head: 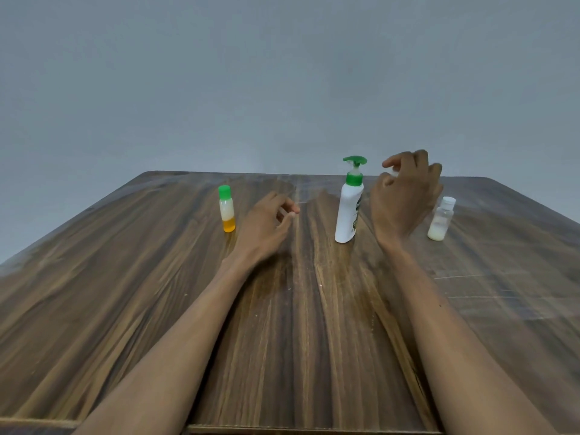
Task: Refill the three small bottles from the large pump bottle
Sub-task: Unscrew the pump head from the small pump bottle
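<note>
Pump bottle: a white bottle with a green pump head (pixel 349 211) stands upright mid-worktop, between the two hands.
Left bottle: a small green-capped bottle (pixel 227 209), amber liquid below, pale above, stands just left of the left hand.
Right bottle: a small clear white-capped bottle (pixel 441 219), whitish liquid at its base, stands partly behind the right hand.
Left hand (pixel 266 227): low over the wooden worktop (pixel 125 277), grip loosely apart, empty.
Right hand (pixel 405 199): raised beside the pump, fingers curled, something small and white showing at the fingertips; grip state cannot be told.
</note>
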